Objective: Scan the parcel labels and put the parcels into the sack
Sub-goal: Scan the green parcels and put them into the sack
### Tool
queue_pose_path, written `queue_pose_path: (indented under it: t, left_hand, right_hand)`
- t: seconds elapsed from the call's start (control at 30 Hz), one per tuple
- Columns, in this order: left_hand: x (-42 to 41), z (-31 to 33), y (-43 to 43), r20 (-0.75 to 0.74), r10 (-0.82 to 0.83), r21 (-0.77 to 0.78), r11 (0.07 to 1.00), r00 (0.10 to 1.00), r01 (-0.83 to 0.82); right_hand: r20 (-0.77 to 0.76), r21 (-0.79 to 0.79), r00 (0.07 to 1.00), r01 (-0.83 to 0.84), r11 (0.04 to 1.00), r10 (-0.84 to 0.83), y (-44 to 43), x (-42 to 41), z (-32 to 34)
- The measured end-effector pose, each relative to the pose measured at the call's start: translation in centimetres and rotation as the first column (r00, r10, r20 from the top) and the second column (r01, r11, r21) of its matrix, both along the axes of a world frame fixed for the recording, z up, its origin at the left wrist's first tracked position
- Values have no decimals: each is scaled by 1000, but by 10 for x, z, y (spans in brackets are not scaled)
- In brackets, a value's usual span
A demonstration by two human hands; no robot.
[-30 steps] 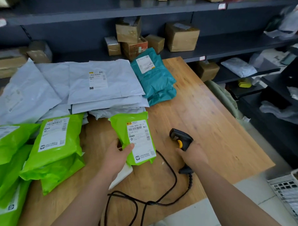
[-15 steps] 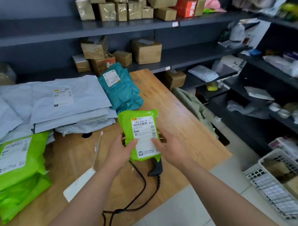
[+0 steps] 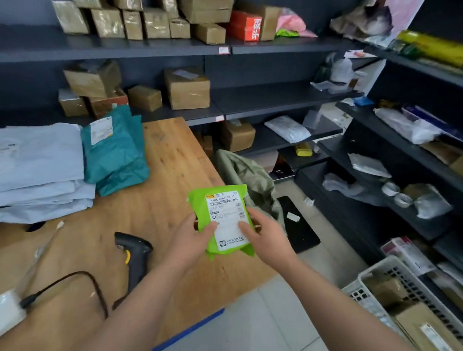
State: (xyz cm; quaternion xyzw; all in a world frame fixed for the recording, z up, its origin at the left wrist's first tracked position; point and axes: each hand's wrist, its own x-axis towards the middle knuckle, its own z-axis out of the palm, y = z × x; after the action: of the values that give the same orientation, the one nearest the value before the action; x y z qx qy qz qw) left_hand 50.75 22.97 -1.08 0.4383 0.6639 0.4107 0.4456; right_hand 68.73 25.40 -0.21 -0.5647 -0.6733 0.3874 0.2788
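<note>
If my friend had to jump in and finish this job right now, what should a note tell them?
Left hand and right hand: both hold the green parcel, label up, over the edge of the table.
Scanner: lying on the table, in no hand.
Sack: beside the table, just beyond the parcel.
Done: parcel picked up; whether its label is scanned cannot be told.
To do: put it into the sack, then scan and bag the grey parcels and teal parcels on the table.
</note>
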Motion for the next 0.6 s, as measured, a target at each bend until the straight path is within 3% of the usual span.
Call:
queue_pose_path:
  t: [0.17,0.27,0.6]
  left_hand:
    - [49,0,40,69,-55,-17,998,996,57]
    - [68,-4,75,35,-98,8,995,995,98]
    - [107,-50,225,-84,-109,-71,992,991,103]
  right_hand:
    - [-153,-58,987,41,997,-49,36,52,-1]
    - [-223,-97,971,69,993,-89,65,75,-6]
    - [-241,-166,951,158,973,-196,208,112,-52]
